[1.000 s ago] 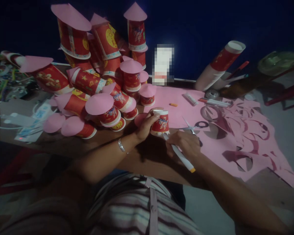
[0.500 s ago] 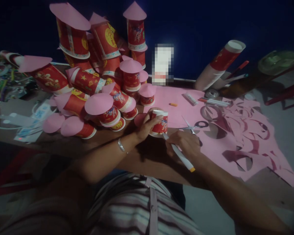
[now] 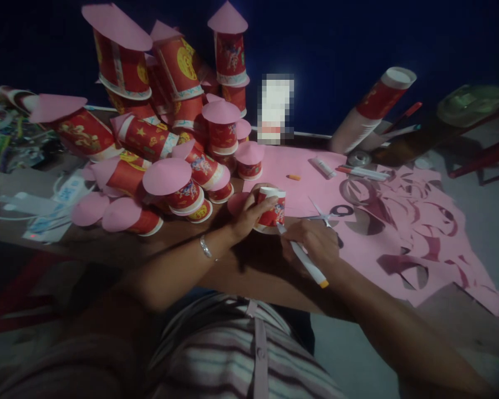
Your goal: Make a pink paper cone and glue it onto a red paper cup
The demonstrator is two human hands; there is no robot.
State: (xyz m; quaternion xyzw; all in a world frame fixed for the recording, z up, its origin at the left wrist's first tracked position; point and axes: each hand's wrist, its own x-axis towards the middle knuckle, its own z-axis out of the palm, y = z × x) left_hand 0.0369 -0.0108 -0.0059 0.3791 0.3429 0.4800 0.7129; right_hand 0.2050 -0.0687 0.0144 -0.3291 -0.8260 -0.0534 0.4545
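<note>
A red paper cup (image 3: 279,214) was held over the surface (image 3: 253,280), just to the left of the scissors (image 3: 325,216), which lay with spread blades on a pink paper sheet (image 3: 303,194). Its printed wall was clasped by the fingers of the left hand (image 3: 247,216), which were curved partly closed, with the thumb laid across the near side. By the fingers of the right hand (image 3: 316,244), closed snugly around its shaft, a white pen-like tool (image 3: 306,265) was held below the scissors. Its narrow tip was directed at the cup's lower edge; whether contact was made, and whether a nib or a blade was fitted, could not be told. Beyond the scissors, an orange cap (image 3: 293,177) and a pale tube (image 3: 324,168) were seen on the sheet, while curved paper offcuts (image 3: 432,216) were strewn to their right. Well to their left, cone-topped cups (image 3: 183,191) were massed, some of them tilted. The held cup was judged light and thin-walled, fairly stiff near the rims but easily dented between them, and perhaps a little slick. It seemed best gripped low on the wall, near a rim, with gentle pressure and with the fingers kept away from the tool's tip.
</note>
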